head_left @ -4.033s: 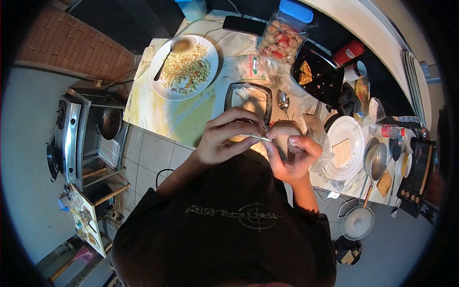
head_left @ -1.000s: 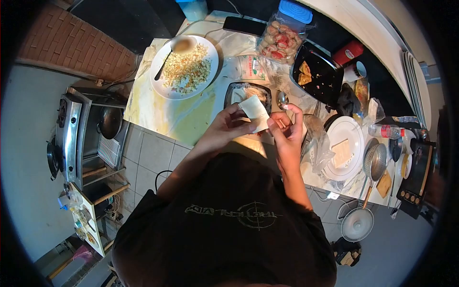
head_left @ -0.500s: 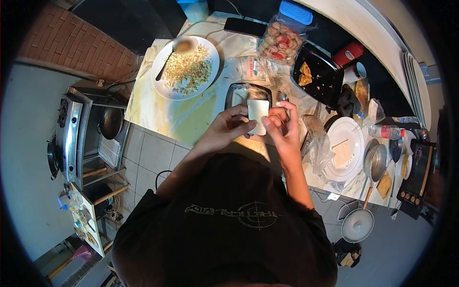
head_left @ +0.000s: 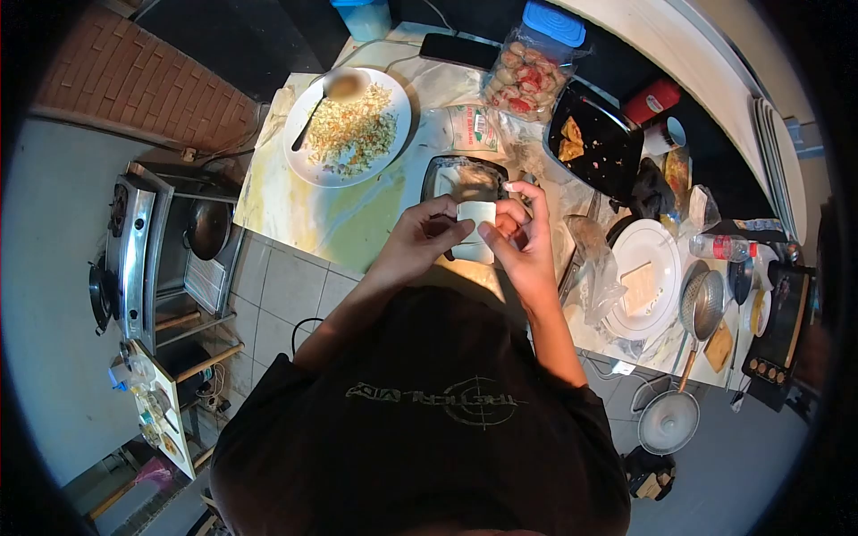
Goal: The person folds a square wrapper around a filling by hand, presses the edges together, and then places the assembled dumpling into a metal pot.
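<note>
Both hands pinch one pale wrapper sheet (head_left: 475, 217) btwn them, above counter (head_left: 295, 210) edge: left hand (head_left: 420, 241) grips its left side, right hand (head_left: 523, 239) its right. Sheet's long axis runs away from the body, roughly equidistant from both hands; dark tray (head_left: 465, 175) just beyond.

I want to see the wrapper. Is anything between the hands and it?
No. Both the left hand and right hand already pinch the white wrapper directly; nothing sits between them.
</note>
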{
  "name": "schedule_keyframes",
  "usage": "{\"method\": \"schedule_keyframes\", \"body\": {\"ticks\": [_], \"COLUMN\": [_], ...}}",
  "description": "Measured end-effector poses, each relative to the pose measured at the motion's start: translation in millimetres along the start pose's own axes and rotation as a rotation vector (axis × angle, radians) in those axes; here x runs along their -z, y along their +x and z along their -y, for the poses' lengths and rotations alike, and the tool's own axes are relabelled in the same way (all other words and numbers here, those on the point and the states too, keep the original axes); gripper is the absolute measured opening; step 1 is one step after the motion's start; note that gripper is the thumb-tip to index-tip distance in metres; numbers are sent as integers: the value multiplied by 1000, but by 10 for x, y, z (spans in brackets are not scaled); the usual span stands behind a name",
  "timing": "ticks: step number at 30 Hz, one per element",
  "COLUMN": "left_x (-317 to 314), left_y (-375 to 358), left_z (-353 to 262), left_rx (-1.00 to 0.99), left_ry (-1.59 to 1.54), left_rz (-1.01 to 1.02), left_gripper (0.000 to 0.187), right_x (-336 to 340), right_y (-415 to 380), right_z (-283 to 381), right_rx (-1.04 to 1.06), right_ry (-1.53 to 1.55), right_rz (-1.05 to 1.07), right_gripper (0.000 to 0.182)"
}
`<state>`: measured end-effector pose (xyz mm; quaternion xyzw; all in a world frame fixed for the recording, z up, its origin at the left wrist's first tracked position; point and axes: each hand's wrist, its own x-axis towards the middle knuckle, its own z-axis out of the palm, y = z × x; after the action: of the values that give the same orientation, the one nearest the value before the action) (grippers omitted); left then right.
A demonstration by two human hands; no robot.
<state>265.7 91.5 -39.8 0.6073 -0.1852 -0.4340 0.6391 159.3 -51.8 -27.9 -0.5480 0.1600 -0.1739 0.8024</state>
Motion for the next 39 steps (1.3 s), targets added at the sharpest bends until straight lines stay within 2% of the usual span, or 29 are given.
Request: {"method": "schedule_keyframes", "body": {"ticks": [4,8,13,15,22,24,28,30,31,35,37,39], "left_x": [7,-22,11,-19,35,55,32,2,5,16,26,29], "left_y": [13,9,22,6,68,52,24,34,32,45,49,40], "left_z": [-14,-49,-31,-81,50,-19,-36,11,0,-11,-13,-43], "left_rx": [-15,18,29,16,-91,56,66,-72,-71,13,18,79], "left_ry": [13,-115,-135,-154,-146,-184,-191,-139,-138,-112,-90,-206], "left_rz": [29,59,74,19,53,113,171,178,177,142,142,134], "left_gripper": [10,13,15,17,20,22,25,28,28,29,31,28], "right_x": [-17,46,48,48,48,31,24,49,59,67,103,113], "right_y": [6,7,15,17,7,13,34,39,41,41,41,32], "right_z": [41,-24,20,28,10,1,1,-18,-30,-49,-36,-35], "right_rx": [-49,-37,-52,-47,-54,-33,-2,2,6,62,134,143], "right_ry": [31,26,109,89,-29,-12,21,3,-15,-47,-108,-129], "right_rz": [-22,-24,38,47,71,67,22,28,34,36,127,122], "right_gripper": [58,57,56,55,50,50,49,49,49,48,45,43]}}
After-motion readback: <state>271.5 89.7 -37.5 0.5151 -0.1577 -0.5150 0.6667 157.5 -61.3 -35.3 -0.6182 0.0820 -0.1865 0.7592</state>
